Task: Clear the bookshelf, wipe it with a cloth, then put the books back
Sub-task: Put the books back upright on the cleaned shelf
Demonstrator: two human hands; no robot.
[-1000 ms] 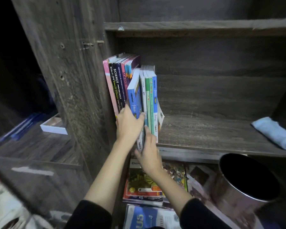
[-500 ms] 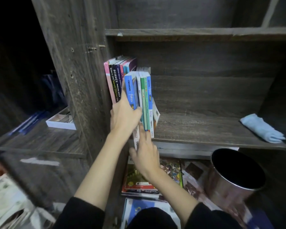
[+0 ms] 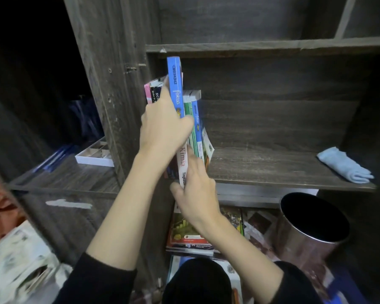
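The blue book (image 3: pixel 174 84) is gripped by the left hand (image 3: pixel 162 130), fingers wrapped round its spine. It's held sticking up above the other books (image 3: pixel 195 119) at the shelf (image 3: pixel 261 167)'s left end. The white Kimia book (image 3: pixel 183 163) is pinched at its near end by the right hand (image 3: pixel 198 194) – thumb one side, fingers the other. The cloth (image 3: pixel 344 164) is seen lying far right.

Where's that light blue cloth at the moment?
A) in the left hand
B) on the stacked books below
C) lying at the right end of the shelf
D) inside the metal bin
C: the blue cloth lies on the shelf board, at its right end.
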